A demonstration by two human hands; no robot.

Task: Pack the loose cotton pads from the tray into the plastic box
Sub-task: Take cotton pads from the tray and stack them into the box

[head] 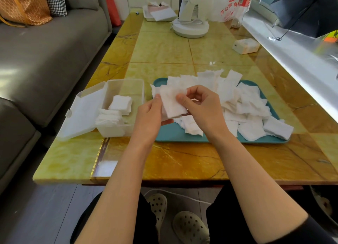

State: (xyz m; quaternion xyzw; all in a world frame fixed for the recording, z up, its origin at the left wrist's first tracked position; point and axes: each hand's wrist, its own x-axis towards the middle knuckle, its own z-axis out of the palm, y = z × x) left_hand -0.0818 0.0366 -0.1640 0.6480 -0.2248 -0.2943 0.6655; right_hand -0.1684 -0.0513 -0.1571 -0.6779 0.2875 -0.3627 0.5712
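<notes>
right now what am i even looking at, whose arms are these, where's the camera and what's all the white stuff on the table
There is no machine here: a person wears a camera on the head, so the single picture looks forward and down at their own two bare arms. The left hand and right hand together hold a small stack of white square cotton pads above a flat teal plastic tray, which is heaped with more loose white pads. Left of the tray, on the yellow marbled table, stands a clear plastic box, lid open, with a few stacked pads inside. A white desk fan stands at the far end.
</notes>
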